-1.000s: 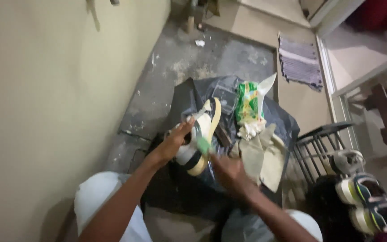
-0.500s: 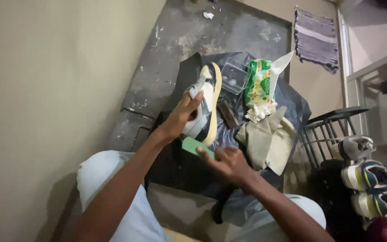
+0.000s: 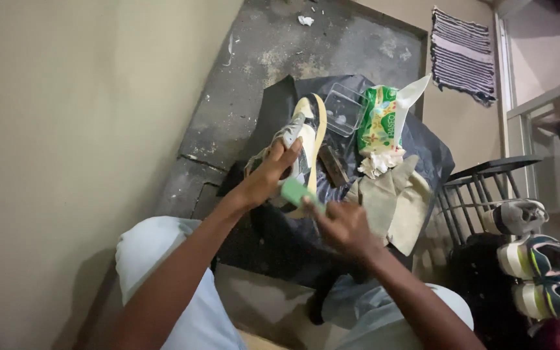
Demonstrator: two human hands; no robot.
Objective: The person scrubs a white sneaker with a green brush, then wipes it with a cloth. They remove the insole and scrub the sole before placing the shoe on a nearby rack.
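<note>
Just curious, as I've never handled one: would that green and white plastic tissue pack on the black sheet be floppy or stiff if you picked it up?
Probably floppy: the green and white plastic tissue pack looks crinkled and soft-sided. Likely light, since white tissue spills from its torn end. It might sag or shed tissue rather than roll.

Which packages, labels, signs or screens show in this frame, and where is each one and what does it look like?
Soft wipes pack: on the black plastic sheet, right of the shoe held by the left hand; oblong, green and white with yellow flower print, white flap raised, crumpled white tissue at its near end.
Clear plastic box: just left of the pack; shallow, rectangular, no label seen.
No signs or screens in view.
</note>
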